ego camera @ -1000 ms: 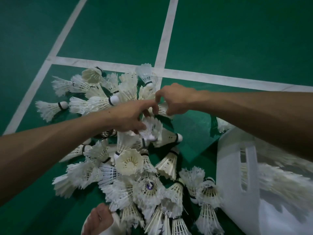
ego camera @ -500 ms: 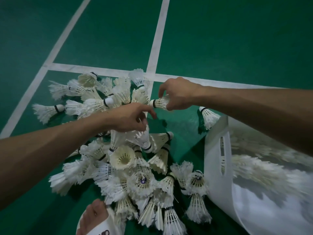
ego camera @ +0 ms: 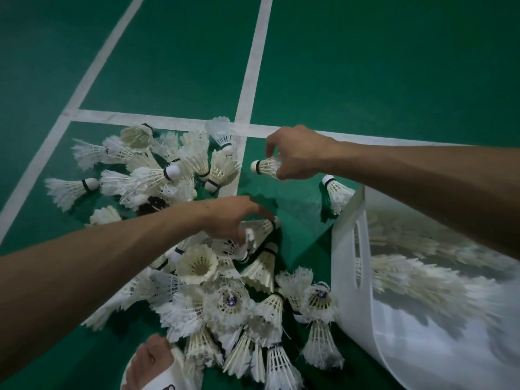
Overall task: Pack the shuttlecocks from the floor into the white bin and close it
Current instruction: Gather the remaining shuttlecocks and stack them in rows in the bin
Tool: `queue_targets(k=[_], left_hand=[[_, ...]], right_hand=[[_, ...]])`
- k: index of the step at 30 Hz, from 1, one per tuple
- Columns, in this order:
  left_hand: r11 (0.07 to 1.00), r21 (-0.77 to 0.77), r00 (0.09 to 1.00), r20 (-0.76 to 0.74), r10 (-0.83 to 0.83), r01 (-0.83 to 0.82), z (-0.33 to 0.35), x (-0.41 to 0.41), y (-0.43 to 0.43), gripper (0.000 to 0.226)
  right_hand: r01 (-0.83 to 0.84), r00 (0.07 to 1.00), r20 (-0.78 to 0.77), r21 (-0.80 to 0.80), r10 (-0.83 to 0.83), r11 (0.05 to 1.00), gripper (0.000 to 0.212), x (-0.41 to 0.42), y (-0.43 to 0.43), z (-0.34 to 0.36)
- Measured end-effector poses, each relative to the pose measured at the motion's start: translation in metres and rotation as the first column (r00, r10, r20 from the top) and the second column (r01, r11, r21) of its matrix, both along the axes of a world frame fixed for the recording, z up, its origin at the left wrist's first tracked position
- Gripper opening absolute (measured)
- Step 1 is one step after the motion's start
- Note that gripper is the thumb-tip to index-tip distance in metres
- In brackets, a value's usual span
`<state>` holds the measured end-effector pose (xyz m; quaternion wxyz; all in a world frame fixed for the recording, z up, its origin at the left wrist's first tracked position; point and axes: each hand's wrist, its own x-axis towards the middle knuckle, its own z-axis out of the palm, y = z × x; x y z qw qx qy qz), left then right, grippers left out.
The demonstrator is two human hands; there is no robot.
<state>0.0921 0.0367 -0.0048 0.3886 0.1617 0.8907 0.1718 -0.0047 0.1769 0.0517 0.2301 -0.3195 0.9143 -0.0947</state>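
1. The shuttlecocks (ego camera: 225, 299) lie in a loose heap on the green floor (ego camera: 365, 66), most of them between my two forearms and down toward my foot, with a second cluster (ego camera: 168, 164) farther out on my left, just inside the white court lines (ego camera: 253, 66)
2. My right hand (ego camera: 298, 153) is curled around one shuttlecock (ego camera: 266, 166), held sideways above the floor with its cork tip pointing left; my fingers pinch its feather skirt
3. My left hand (ego camera: 230, 218) reaches down into the middle of the heap, fingers bent over a shuttlecock (ego camera: 260, 229) lying with its cork toward the right; I cannot tell whether I have actually gripped it or am only touching it
4. A single shuttlecock (ego camera: 336, 192) lies apart from the rest, right beside the far rim of the white bin (ego camera: 349, 249)
5. The bin sits at my right, open, its handle slot facing the heap, and rows of shuttlecocks already lie inside it, blurred (ego camera: 422, 280)
6. My foot in a white sandal (ego camera: 152, 367) shows at the bottom edge, touching the near end of the heap
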Motion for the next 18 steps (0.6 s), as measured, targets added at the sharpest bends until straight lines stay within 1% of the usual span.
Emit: queue_targets(k=[2, 5, 8, 9, 11, 15, 18], left_hand=[[0.997, -0.003, 0.997, 0.01, -0.082, 0.082, -0.007, -0.001, 0.004, 0.075], [0.987, -0.035, 0.987, 0.026, -0.158, 0.159, -0.014, -0.005, 0.009, 0.07], [0.992, 0.034, 0.984, 0.129, -0.125, 0.122, -0.016, -0.011, 0.011, 0.059], [0.993, 0.038, 0.983, 0.142, -0.113, 0.109, -0.016, -0.011, 0.011, 0.057], [0.997, 0.048, 0.989, 0.138, -0.06, 0.054, -0.015, -0.012, 0.01, 0.056], [0.985, 0.146, 0.989, 0.124, 0.078, -0.096, -0.008, -0.012, 0.005, 0.049], [0.974, 0.185, 0.988, 0.098, 0.116, -0.133, -0.003, -0.01, 0.003, 0.045]], right_hand=[[0.004, 1.0, 0.002, 0.002, -0.004, 1.0, 0.041, -0.001, 0.0, -0.001], [0.016, 1.0, 0.012, 0.003, -0.016, 1.0, 0.041, -0.003, 0.001, -0.002], [0.022, 1.0, 0.012, 0.011, -0.022, 1.0, 0.042, -0.004, 0.001, -0.002], [0.023, 1.0, 0.013, 0.011, -0.023, 1.0, 0.042, -0.005, 0.001, -0.002], [0.022, 1.0, 0.015, 0.016, -0.022, 1.0, 0.04, -0.007, 0.002, -0.003], [0.035, 0.999, 0.022, 0.016, -0.036, 0.999, 0.04, -0.011, 0.004, -0.003], [0.044, 0.999, 0.02, 0.007, -0.044, 0.999, 0.04, -0.012, 0.006, 0.0]])
